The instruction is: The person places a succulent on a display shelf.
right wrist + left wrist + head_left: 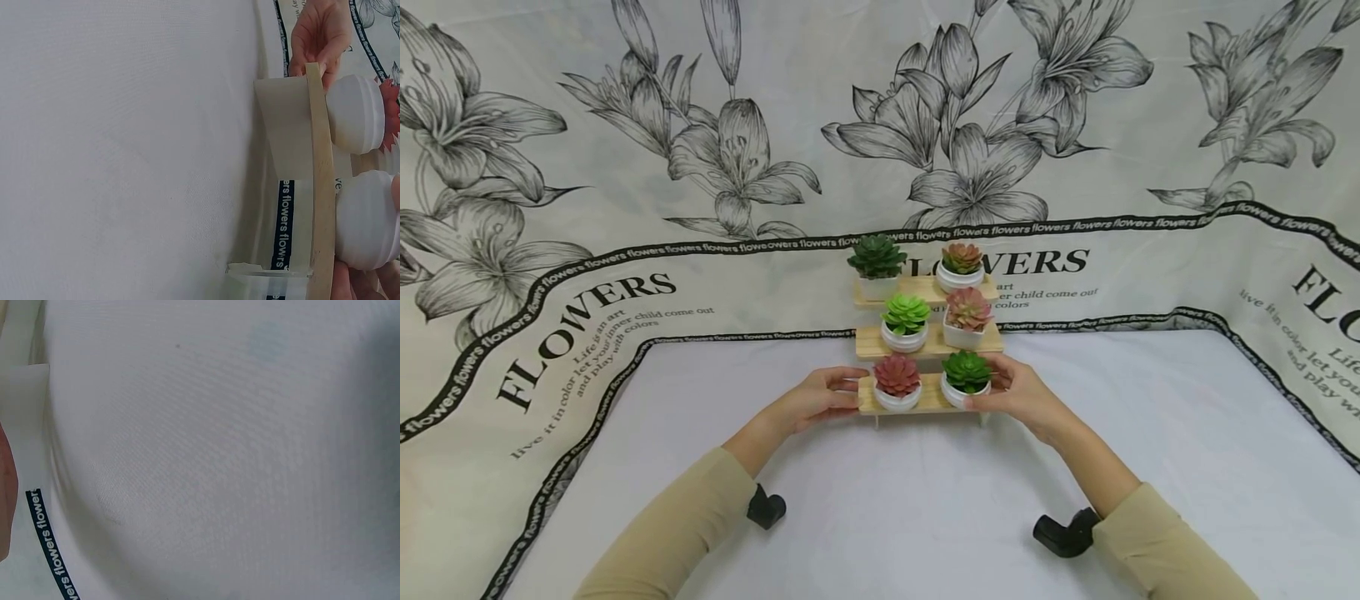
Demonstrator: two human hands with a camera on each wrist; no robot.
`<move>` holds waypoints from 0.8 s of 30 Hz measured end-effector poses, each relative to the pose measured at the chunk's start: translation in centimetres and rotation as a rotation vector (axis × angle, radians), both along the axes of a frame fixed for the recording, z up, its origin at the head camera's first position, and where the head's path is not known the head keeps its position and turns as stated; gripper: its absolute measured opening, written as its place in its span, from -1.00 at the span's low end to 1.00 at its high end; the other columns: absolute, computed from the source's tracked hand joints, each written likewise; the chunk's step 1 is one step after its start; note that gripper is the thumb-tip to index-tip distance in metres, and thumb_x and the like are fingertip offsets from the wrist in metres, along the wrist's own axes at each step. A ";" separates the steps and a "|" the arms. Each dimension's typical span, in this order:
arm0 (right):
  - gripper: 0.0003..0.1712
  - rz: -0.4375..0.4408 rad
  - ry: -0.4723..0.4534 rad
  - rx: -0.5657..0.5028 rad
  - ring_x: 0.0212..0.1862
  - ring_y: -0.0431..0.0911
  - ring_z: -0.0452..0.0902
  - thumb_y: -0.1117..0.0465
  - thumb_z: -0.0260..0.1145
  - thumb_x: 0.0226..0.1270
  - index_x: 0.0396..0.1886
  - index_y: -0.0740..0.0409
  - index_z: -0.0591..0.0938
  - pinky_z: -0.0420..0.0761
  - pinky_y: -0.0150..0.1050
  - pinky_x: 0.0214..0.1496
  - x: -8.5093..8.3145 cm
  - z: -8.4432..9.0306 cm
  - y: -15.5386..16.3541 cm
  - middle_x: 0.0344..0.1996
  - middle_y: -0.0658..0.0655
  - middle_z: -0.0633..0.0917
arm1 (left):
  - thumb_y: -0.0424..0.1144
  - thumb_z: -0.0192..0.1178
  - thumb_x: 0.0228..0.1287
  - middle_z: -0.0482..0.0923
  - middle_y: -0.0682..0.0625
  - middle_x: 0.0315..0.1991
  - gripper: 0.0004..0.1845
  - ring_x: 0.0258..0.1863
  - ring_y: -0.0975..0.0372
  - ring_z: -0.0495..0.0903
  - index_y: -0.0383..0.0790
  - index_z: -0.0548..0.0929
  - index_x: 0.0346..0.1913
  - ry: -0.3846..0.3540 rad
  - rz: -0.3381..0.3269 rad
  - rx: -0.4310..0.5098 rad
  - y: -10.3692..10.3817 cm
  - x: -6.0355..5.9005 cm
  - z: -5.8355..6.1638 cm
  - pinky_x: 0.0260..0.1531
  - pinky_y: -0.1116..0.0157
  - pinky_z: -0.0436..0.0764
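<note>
A three-step wooden plant stand (928, 406) with pale supports stands on the white cloth, two small potted artificial succulents on each step. My left hand (816, 400) grips the left end of the bottom step, beside the red succulent (897, 375) in a round white pot. At the right end, my right hand (1021, 398) holds the white pot of the green succulent (966, 372), thumb at its front. The right wrist view shows the bottom board (322, 187) edge-on, both white pots on it, and the left hand (322, 37) at its far end. The left wrist view shows mostly cloth.
Higher up are a light green succulent (906, 313), a pink one (968, 310), a dark green one (877, 255) and an orange one (962, 258). Black camera mounts (1066, 533) show at both wrists. Flower-printed fabric (760, 167) hangs behind the table.
</note>
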State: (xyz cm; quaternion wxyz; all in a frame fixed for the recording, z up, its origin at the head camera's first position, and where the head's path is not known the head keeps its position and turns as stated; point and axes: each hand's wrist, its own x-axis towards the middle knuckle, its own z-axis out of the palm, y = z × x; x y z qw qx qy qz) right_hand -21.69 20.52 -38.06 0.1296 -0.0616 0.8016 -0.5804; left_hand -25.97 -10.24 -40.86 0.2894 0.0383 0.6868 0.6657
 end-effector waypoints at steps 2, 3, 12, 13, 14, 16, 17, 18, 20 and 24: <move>-0.07 0.000 -0.005 0.000 0.27 0.21 0.22 0.22 0.42 0.09 0.38 0.31 0.14 0.38 0.01 0.24 0.0 0.0 0.0 0.25 0.37 0.31 | -0.56 0.08 0.23 0.42 -0.26 0.09 -0.48 -0.20 0.23 0.55 -0.41 0.33 0.28 -0.002 0.004 -0.003 0.0 0.0 0.0 -0.07 0.28 0.61; -0.07 -0.001 -0.003 0.001 0.27 0.21 0.22 0.22 0.42 0.09 0.38 0.31 0.14 0.38 0.02 0.24 0.0 0.0 -0.1 0.25 0.37 0.31 | -0.56 0.08 0.23 0.42 -0.25 0.09 -0.47 -0.20 0.23 0.55 -0.41 0.33 0.28 -0.004 0.005 -0.005 0.0 0.0 0.0 -0.07 0.28 0.61; -0.12 -0.016 0.043 0.024 0.18 0.14 0.33 0.18 0.43 0.09 0.35 0.30 0.21 0.51 -0.18 0.08 0.3 -0.1 0.0 0.19 0.34 0.38 | -0.56 0.09 0.22 0.41 -0.25 0.10 -0.47 -0.14 0.19 0.54 -0.39 0.34 0.28 -0.009 0.001 -0.020 0.0 -0.2 0.0 -0.05 0.26 0.60; -0.12 -0.013 0.048 0.022 0.17 0.13 0.34 0.18 0.43 0.10 0.35 0.29 0.21 0.52 -0.21 0.06 0.3 -0.1 0.2 0.18 0.34 0.38 | -0.56 0.09 0.22 0.41 -0.26 0.10 -0.47 -0.14 0.19 0.54 -0.39 0.34 0.28 -0.007 -0.001 -0.020 0.0 -0.2 -0.1 -0.05 0.26 0.60; -0.14 -0.012 0.050 0.018 0.16 0.13 0.34 0.18 0.42 0.10 0.35 0.28 0.22 0.53 -0.23 0.03 0.4 -0.1 0.4 0.17 0.34 0.39 | -0.56 0.09 0.23 0.40 -0.26 0.11 -0.47 -0.14 0.19 0.54 -0.39 0.33 0.28 0.001 -0.008 -0.022 0.0 -0.2 -0.1 -0.04 0.25 0.60; -0.17 -0.009 0.053 0.008 0.15 0.12 0.35 0.19 0.41 0.12 0.34 0.27 0.24 0.54 -0.27 0.01 0.6 -0.1 1.0 0.15 0.32 0.39 | -0.55 0.09 0.23 0.39 -0.27 0.12 -0.47 -0.13 0.18 0.53 -0.38 0.32 0.29 0.016 -0.016 -0.023 0.0 -0.2 -0.2 -0.03 0.24 0.59; -0.18 -0.005 0.054 0.001 0.15 0.12 0.35 0.20 0.39 0.13 0.35 0.27 0.24 0.55 -0.28 0.01 0.7 -0.1 1.4 0.15 0.33 0.39 | -0.54 0.10 0.23 0.39 -0.27 0.12 -0.47 -0.12 0.18 0.53 -0.37 0.32 0.29 0.025 -0.018 -0.028 -0.1 -0.2 -0.3 -0.03 0.23 0.59; -0.19 -0.002 0.054 -0.002 0.16 0.11 0.34 0.20 0.39 0.14 0.35 0.26 0.24 0.54 -0.30 0.02 0.8 0.0 1.7 0.15 0.32 0.39 | -0.52 0.11 0.23 0.39 -0.26 0.12 -0.46 -0.12 0.17 0.54 -0.36 0.32 0.29 0.042 -0.022 -0.040 -0.1 -0.1 -0.3 -0.03 0.23 0.59; -0.21 0.002 0.059 0.003 0.17 0.12 0.34 0.19 0.36 0.18 0.35 0.28 0.23 0.54 -0.31 0.04 1.0 0.1 2.4 0.15 0.33 0.39 | -0.47 0.15 0.23 0.40 -0.25 0.12 -0.45 -0.10 0.16 0.54 -0.33 0.32 0.30 0.079 -0.027 -0.073 -0.3 -0.1 -0.5 -0.03 0.21 0.59; -0.28 -0.005 0.087 0.081 0.20 0.16 0.31 0.12 0.25 0.31 0.35 0.30 0.21 0.47 -0.13 0.16 1.4 0.6 4.0 0.19 0.36 0.37 | -0.38 0.19 0.22 0.43 -0.23 0.11 -0.44 -0.04 0.12 0.53 -0.28 0.34 0.29 0.190 -0.031 -0.154 -1.3 0.0 -0.9 -0.04 0.19 0.60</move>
